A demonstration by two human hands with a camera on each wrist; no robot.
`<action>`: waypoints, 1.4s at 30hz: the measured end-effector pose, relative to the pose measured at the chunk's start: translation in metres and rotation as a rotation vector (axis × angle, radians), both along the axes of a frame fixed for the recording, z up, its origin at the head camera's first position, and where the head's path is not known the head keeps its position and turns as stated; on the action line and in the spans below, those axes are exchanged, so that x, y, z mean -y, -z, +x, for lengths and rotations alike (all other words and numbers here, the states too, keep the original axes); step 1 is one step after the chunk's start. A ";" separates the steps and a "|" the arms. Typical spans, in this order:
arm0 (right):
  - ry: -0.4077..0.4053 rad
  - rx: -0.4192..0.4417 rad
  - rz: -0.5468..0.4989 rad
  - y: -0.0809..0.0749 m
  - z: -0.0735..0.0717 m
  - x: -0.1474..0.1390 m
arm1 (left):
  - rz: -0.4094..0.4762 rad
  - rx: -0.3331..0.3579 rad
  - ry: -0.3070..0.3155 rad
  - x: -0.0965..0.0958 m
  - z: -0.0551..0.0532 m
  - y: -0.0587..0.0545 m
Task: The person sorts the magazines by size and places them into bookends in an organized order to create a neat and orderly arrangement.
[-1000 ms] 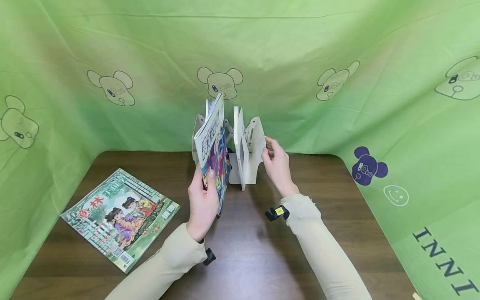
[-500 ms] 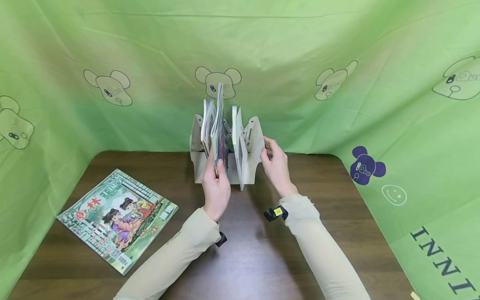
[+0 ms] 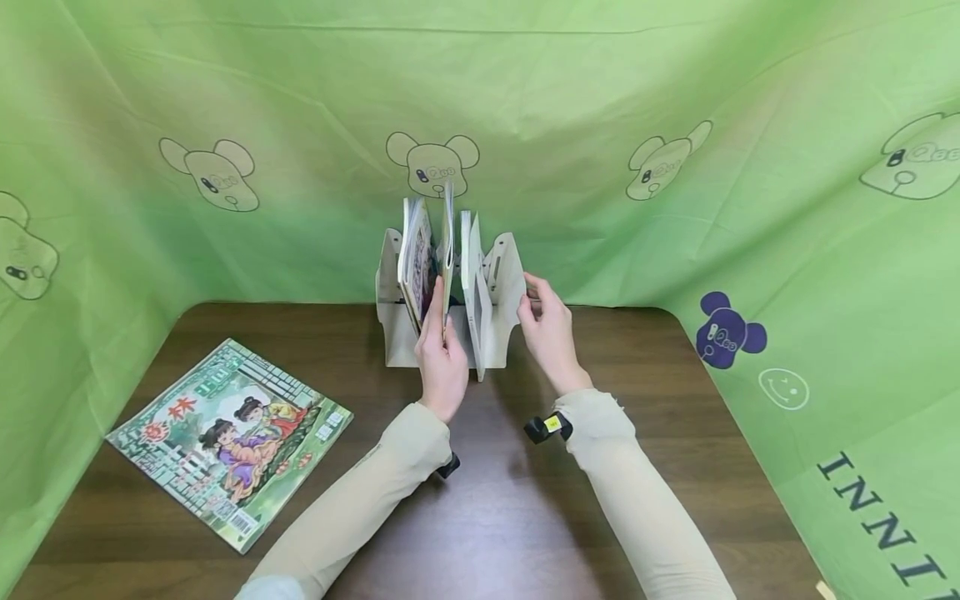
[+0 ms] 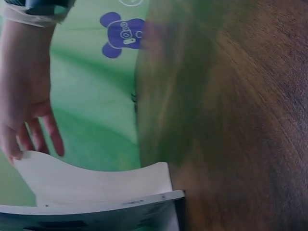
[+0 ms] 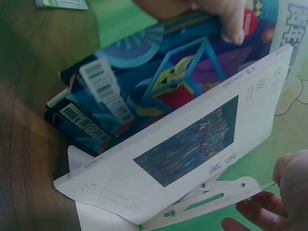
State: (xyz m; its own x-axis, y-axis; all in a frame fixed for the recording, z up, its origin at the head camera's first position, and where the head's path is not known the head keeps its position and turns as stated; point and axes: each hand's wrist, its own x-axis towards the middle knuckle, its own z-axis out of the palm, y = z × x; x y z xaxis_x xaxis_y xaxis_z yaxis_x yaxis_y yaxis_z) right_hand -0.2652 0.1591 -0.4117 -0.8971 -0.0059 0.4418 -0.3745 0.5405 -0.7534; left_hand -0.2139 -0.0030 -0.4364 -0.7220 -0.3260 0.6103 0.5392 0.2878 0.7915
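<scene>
My left hand point(image 3: 442, 371) holds a thin magazine point(image 3: 448, 229) upright in a white expandable book rack point(image 3: 508, 279). In the right wrist view, its thumb lies on the blue illustrated cover point(image 5: 183, 72). My right hand point(image 3: 553, 333) pinches the outer edge of the rack's right side panel, also seen as a white panel point(image 4: 96, 180) in the left wrist view. Left of the held magazine, other magazines point(image 3: 414, 250) lean in the rack. To its right stands a white-covered magazine point(image 5: 207, 144) with a dark picture.
A green illustrated magazine point(image 3: 232, 442) lies flat at the left of the brown wooden table point(image 3: 480, 517). Green cloth point(image 3: 555, 100) with printed bear heads hangs behind and along both sides.
My left hand has moved right and forward, bringing the magazine from a tilt over the rack's left part to nearly upright between the other magazines. My right hand keeps its grip on the panel.
</scene>
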 end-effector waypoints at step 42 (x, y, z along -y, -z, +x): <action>0.005 0.000 -0.001 -0.001 0.003 0.001 | -0.051 0.034 -0.043 -0.012 -0.026 0.036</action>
State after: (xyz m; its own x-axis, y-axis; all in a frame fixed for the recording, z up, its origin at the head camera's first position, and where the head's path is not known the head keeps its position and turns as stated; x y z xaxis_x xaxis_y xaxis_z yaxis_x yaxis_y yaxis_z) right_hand -0.2621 0.1583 -0.4108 -0.8970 -0.0014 0.4421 -0.3724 0.5415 -0.7538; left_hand -0.2396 0.0088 -0.4727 -0.7289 -0.3259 0.6021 0.4982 0.3506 0.7930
